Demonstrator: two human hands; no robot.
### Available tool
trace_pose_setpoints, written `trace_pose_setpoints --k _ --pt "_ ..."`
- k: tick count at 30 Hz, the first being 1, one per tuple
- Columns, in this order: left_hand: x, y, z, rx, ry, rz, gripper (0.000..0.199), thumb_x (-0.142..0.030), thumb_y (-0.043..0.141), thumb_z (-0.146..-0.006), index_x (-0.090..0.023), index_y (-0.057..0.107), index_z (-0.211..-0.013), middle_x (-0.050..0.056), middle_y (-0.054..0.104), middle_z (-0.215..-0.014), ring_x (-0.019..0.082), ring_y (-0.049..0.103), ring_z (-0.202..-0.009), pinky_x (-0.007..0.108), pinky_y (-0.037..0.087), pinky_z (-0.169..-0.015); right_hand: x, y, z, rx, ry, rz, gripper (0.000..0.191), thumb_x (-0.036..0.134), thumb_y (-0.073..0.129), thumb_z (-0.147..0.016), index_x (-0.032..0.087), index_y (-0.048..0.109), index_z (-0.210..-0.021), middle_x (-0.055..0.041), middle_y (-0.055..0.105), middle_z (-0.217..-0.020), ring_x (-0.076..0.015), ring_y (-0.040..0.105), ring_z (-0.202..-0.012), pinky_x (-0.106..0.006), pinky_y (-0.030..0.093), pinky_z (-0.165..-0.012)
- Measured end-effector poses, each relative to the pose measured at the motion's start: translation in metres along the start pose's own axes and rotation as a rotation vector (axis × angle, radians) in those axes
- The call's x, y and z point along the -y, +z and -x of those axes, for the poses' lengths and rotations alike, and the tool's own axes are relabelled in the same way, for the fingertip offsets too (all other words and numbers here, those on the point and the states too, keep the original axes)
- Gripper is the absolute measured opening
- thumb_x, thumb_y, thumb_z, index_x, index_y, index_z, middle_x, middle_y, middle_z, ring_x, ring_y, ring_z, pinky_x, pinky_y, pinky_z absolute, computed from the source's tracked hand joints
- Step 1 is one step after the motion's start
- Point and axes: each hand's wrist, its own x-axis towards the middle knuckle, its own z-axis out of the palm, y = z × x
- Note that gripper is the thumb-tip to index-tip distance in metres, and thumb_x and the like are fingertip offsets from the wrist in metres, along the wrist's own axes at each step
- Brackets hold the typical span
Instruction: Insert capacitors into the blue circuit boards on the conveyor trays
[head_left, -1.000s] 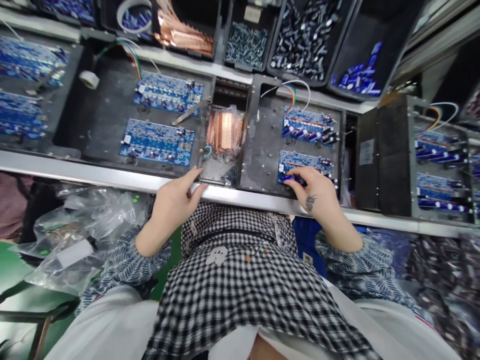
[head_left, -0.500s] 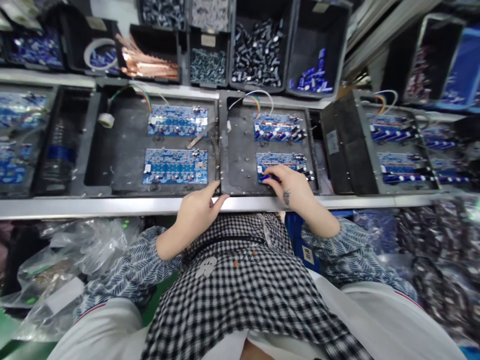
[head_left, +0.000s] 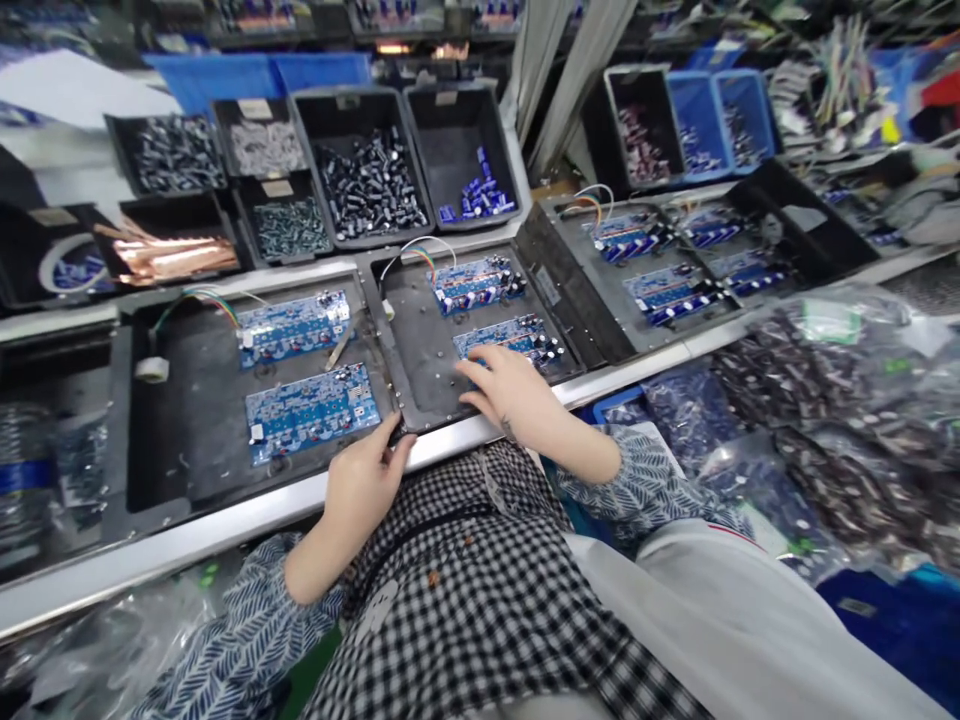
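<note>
My right hand (head_left: pixel 517 395) is over the left end of a blue circuit board (head_left: pixel 510 332), the nearer of two in a black tray (head_left: pixel 417 365). Its thumb and forefinger are apart, with nothing visible between them. Part of that board is hidden under the fingers. The farther board (head_left: pixel 469 280) carries a row of capacitors (head_left: pixel 487 295). At the near corner between two trays, my left hand (head_left: pixel 365 472) rests with thumb and forefinger spread, holding nothing. Two more boards lie in the tray to its left, the nearer board (head_left: pixel 311 408) without tall capacitors.
Behind the trays stand a bin of dark capacitors (head_left: pixel 371 185), a bin of blue capacitors (head_left: pixel 476 190) and smaller parts bins. A metal rail (head_left: pixel 457 437) runs along the front. Further trays (head_left: pixel 637 290) with boards continue rightward. Bagged parts (head_left: pixel 817 400) lie at the right.
The view has swung to the right. My right thumb and forefinger, earlier closed on a blue capacitor at the board, have parted. My left hand stays by the tray corner.
</note>
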Motion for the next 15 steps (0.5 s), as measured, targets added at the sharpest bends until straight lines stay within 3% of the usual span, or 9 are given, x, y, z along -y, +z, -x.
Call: trace_pose_setpoints --k 4,7,12,15 --pt "-0.002 0.004 -0.003 -0.033 0.021 0.003 0.037 -0.034 0.054 -0.1 -0.012 0.078 -0.119 0.007 0.078 -0.079 0.019 0.072 -0.062 0.024 0.053 -0.063 0.015 0.007 -0.007 -0.045 -0.23 -0.158 0.034 0.033 0.057 -0.102 0.019 0.065 -0.132 -0.015 0.066 -0.133 -0.0273 0.056 -0.131 -0.049 0.044 -0.108" --pt "-0.012 0.008 -0.011 0.021 0.06 -0.007 0.029 -0.026 0.056 -0.098 -0.013 0.078 -0.111 0.008 0.078 -0.083 0.02 0.073 -0.065 0.024 0.054 -0.066 0.024 0.013 -0.02 -0.018 -0.368 -0.231 0.035 0.033 0.053 -0.104 0.017 0.064 -0.134 -0.0128 0.067 -0.136 -0.0241 0.051 -0.139 -0.047 0.039 -0.115" --pt "-0.045 0.021 -0.033 0.245 0.055 -0.056 0.016 -0.015 0.063 -0.092 -0.012 0.073 -0.081 0.012 0.076 -0.077 0.027 0.076 -0.072 0.03 0.057 -0.066 0.015 0.016 -0.033 0.1 -0.37 -0.157 0.025 0.028 0.051 -0.104 0.021 0.074 -0.11 -0.0046 0.078 -0.115 -0.0227 0.058 -0.131 -0.048 0.034 -0.119" --pt "-0.067 0.03 -0.046 0.327 0.055 0.006 0.011 -0.016 0.062 -0.094 -0.01 0.072 -0.092 0.014 0.076 -0.085 0.029 0.077 -0.08 0.034 0.059 -0.073 -0.005 0.011 -0.027 0.103 -0.315 -0.115 0.028 0.027 0.049 -0.104 0.023 0.075 -0.095 -0.0034 0.079 -0.101 -0.0209 0.064 -0.116 -0.048 0.036 -0.116"
